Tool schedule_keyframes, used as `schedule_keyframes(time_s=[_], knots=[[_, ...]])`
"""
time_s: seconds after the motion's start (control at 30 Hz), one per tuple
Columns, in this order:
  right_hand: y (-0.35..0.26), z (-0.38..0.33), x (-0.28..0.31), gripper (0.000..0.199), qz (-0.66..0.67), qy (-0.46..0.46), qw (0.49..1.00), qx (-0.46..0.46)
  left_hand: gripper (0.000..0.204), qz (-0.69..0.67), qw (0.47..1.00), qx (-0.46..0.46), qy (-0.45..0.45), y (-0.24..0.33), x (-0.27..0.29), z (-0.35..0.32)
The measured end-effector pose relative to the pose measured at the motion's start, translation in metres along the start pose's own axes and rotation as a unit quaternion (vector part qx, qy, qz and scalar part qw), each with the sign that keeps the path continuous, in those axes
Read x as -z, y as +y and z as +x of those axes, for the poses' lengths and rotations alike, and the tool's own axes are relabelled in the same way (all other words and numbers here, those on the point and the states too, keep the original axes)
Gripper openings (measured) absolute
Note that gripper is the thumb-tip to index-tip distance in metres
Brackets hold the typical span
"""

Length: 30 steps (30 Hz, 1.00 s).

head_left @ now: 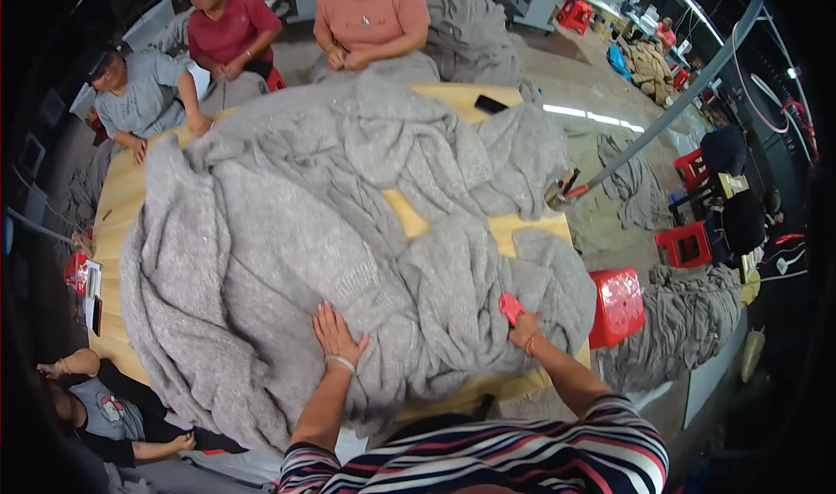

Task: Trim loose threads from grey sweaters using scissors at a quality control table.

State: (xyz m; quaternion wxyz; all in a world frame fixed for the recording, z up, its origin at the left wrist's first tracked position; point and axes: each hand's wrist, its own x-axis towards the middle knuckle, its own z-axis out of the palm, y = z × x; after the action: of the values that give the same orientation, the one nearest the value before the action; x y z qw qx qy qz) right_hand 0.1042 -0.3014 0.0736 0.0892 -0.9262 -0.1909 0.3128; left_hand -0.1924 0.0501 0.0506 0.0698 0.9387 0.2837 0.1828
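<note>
A large heap of grey knitted fabric (287, 224) lies in loose folds over most of the wooden table. My left hand (338, 333) rests flat on the knit near the front edge, palm down with the fingers stretched out. To its right, my right hand (525, 328) is closed round red-handled scissors (510, 307), whose thin tip points away from me over the fabric. The fingers partly cover the handle, so whether the blades are apart cannot be made out.
Bare wood of the table (405, 213) shows between folds. A dark phone (490, 104) lies at the far edge. Several people sit around the table, handling cloth. A metal pole (644, 124) slants up at the right. Beside it are a red stool (616, 307) and grey fabric piles (679, 328).
</note>
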Motion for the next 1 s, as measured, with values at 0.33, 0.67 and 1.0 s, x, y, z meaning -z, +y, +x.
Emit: schedule_keyframes(time_s=[0.33,0.67,1.0], knots=[[-0.004,-0.020,0.000,0.045,0.024,0.020,0.999,0.025,0.095,-0.003,1.000,-0.012,0.002,0.001,-0.003,-0.019],[-0.012,-0.004,0.006,0.034,0.033,-0.011,0.999,0.032,0.093,0.055,0.998,-0.023,0.025,-0.007,-0.008,-0.005],[0.023,-0.028,0.020,0.031,0.232,-0.004,0.972,0.027,0.087,-0.220,0.963,-0.150,-0.025,0.120,0.079,-0.005]])
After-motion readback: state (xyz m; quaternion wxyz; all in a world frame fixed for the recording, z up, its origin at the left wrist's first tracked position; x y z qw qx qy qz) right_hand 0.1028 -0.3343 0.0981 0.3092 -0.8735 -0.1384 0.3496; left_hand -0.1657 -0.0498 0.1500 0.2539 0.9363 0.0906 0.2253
